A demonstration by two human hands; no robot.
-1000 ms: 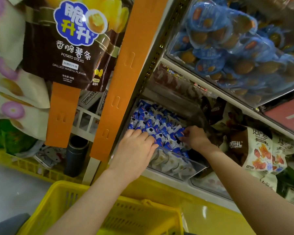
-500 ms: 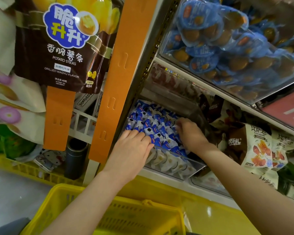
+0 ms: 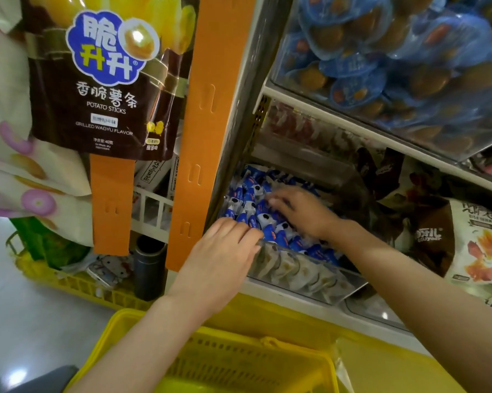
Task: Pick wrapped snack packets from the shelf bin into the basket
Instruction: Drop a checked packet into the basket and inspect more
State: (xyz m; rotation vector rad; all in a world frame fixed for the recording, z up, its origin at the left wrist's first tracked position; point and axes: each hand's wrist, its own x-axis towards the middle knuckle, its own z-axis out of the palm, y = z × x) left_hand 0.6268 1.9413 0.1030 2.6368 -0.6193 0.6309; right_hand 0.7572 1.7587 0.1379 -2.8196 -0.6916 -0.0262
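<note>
Right hand [image 3: 302, 215] slid left over packets [image 3: 249, 194], fingers' [image 3: 277, 201] hold unclear, left hand [image 3: 225, 262] flat, orange post [image 3: 199, 137] beside

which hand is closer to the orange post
Left. The left hand is at the front corner of the bin, beside the orange post; the right hand is deeper in, over the packets.

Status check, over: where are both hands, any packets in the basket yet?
Left hand flat on blue packets at the bin front. Right hand further in among them, grip blurred. Basket below, no packet visible in it. Nothing blocking.
</note>
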